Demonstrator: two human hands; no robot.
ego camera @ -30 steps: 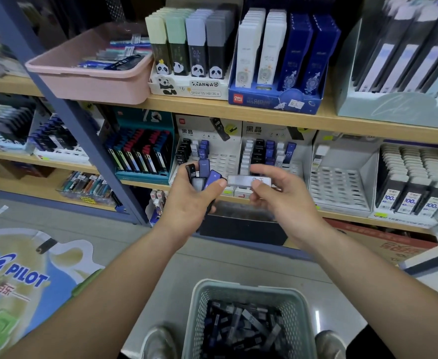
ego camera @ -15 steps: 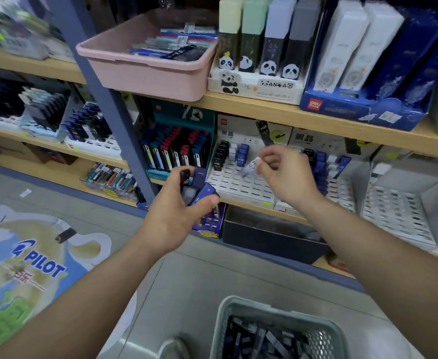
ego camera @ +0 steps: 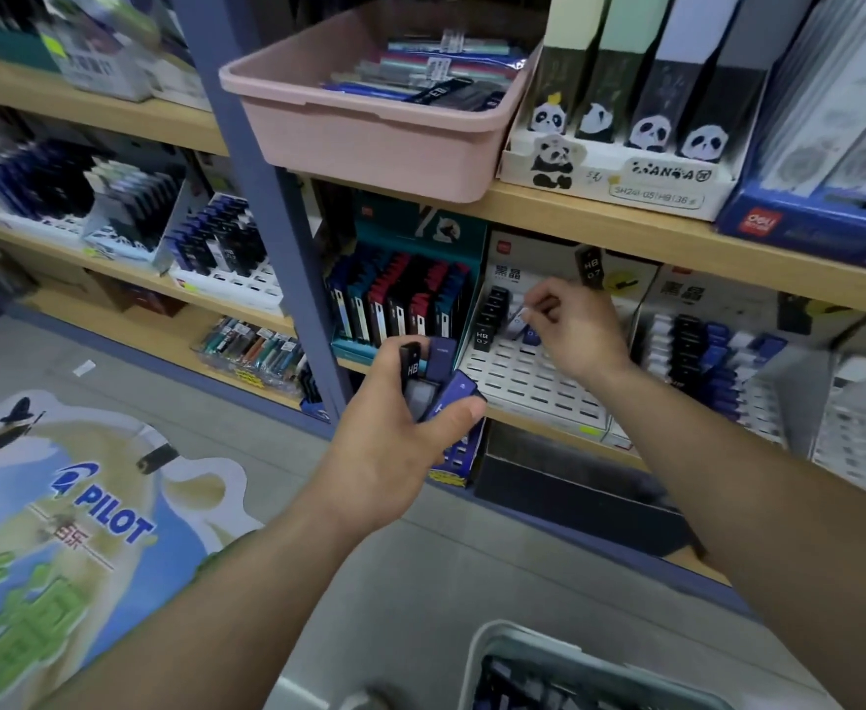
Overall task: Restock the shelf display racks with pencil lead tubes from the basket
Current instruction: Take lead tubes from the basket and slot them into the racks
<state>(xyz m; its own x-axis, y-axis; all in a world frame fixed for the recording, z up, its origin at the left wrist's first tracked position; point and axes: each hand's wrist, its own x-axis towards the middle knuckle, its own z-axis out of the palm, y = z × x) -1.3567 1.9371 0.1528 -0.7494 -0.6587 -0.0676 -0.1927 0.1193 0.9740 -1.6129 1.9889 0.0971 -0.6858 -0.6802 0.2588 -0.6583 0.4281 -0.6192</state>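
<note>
One pale lead tube is at the rear rows of the white slotted rack, pinched in the curled fingers of the right hand. The left hand grips a bundle of black and blue tubes just before the rack. The basket stands below, with more tubes inside.

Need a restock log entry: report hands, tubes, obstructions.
Left hand grips small black and blue plastic lead tubes. Right hand pinches one pale tube at the white slotted display rack. No obstruction seen.
</note>
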